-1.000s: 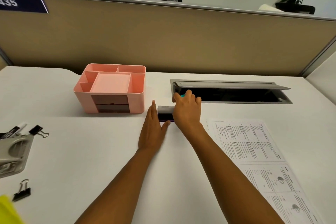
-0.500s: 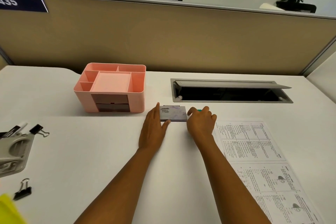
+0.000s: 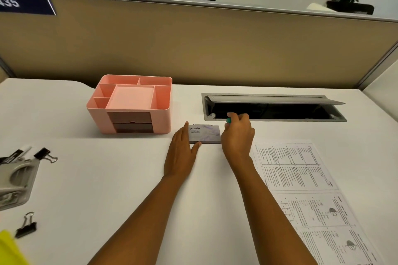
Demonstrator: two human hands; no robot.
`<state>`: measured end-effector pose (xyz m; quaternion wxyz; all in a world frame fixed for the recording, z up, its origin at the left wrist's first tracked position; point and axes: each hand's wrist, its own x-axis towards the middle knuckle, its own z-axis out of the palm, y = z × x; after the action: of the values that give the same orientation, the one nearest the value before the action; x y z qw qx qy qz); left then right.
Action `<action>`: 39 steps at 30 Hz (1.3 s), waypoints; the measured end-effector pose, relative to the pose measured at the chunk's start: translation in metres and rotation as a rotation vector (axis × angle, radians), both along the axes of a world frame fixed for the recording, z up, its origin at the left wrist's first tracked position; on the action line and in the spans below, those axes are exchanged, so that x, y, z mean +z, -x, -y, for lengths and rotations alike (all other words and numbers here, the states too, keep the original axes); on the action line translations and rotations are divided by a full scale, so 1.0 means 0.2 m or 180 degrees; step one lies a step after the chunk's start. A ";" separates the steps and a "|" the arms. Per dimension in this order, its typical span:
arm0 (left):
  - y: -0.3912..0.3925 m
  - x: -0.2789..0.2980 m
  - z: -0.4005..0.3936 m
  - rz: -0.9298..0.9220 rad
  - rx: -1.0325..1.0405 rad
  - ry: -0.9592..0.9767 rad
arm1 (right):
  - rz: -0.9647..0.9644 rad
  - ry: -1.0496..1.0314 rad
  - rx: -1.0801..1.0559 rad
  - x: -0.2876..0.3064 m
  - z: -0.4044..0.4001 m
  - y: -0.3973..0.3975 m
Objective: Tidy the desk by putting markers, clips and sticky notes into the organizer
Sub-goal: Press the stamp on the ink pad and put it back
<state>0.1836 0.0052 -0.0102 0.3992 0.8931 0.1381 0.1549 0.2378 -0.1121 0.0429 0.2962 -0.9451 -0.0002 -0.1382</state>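
Note:
A pink organizer (image 3: 101, 112) with several open compartments and two dark drawers stands at the back of the white desk. To its right lies a flat grey stamp pad box (image 3: 205, 134). My left hand (image 3: 182, 153) rests flat on the desk, thumb and fingers touching the box's left edge. My right hand (image 3: 238, 133) is closed around a small teal object (image 3: 228, 120), just right of the box. At far left lie a marker (image 3: 18, 153), two black binder clips (image 3: 44, 154) (image 3: 27, 227) and a yellow sticky pad (image 3: 8, 247).
A grey hole punch (image 3: 15, 180) sits at the left edge. A cable tray with a raised grey lid (image 3: 273, 101) is sunk into the desk behind my right hand. Printed paper sheets (image 3: 305, 189) lie at the right. A tan partition wall closes the back.
The box, held upright between both hands a second ago, now lies flat. My right hand moved off it to its right side and has lifted slightly with the teal object.

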 end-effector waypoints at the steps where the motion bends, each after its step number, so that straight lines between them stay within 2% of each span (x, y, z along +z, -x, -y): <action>1: 0.00 0.00 0.00 -0.0003 0.0003 0.0031 | 0.0163 -0.0395 0.0010 0.02 -0.01 0.00; 4: 0.00 0.00 0.00 -0.0034 0.0001 0.0145 | 0.0652 -0.1174 0.0136 0.04 -0.05 0.02; 8: 0.00 -0.01 0.00 -0.0091 0.0009 0.0170 | 0.0849 -0.1396 0.0261 -0.01 -0.09 0.05; 20: -0.02 -0.01 -0.01 -0.0209 -0.0025 -0.0085 | 0.0597 -0.0925 0.0734 -0.22 -0.17 0.09; 39: 0.00 0.00 -0.01 -0.0069 -0.0023 -0.0023 | 0.0447 -0.0436 0.0899 -0.24 -0.16 0.15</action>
<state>0.1840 0.0064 -0.0107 0.3951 0.8966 0.1386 0.1443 0.2078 -0.0793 -0.0052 0.3756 -0.9013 -0.1443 -0.1605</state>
